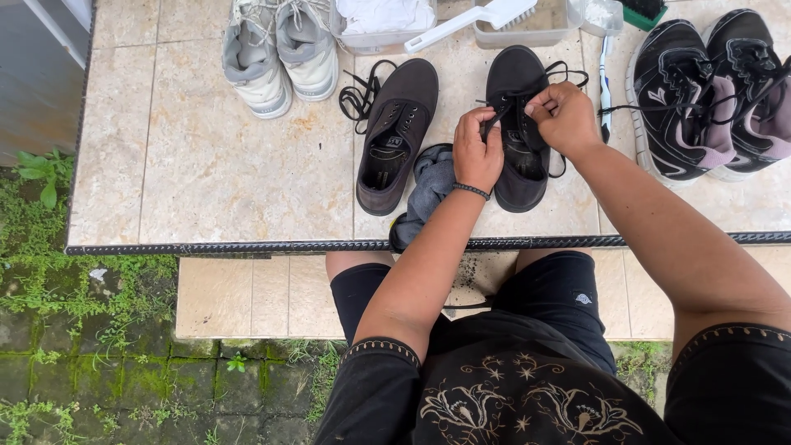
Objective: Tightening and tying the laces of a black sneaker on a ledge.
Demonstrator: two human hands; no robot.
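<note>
Right now both hands meet over a black canvas shoe point(517, 132) lying in the upper middle of the frame, toe pointing away from the person. The left hand point(476, 152) pinches a black lace point(495, 118) near the eyelets, its grip narrow and closed on the lace, and rests on the shoe's near side, which seems to steady it. The right hand point(563, 115) is likewise closed on the lace just above the tongue, fingers curled tight; the two hands sit close together, probably so the lace can be fed or drawn through the eyelet row. A loose end of lace trails off the shoe's right edge.

Its partner, a second black shoe point(395, 136), lies just to the left with its own lace point(360, 92) in a loose bundle beside the toe. A grey cloth point(428, 191) is bunched between the two shoes at the table's near edge. Grey-and-white sneakers point(280, 49) stand at the upper left, black sneakers with pale lining point(709, 95) at the upper right. Along the top edge sit a clear tub point(527, 29), a white brush point(470, 25) laid across it, and a toothbrush point(606, 82) lying just right of the worked shoe.

All of this rests on a table point(206, 148) tiled in beige with a dark rim. Below it is mossy stone paving point(99, 363) with weeds, so the setting looks outdoors.
</note>
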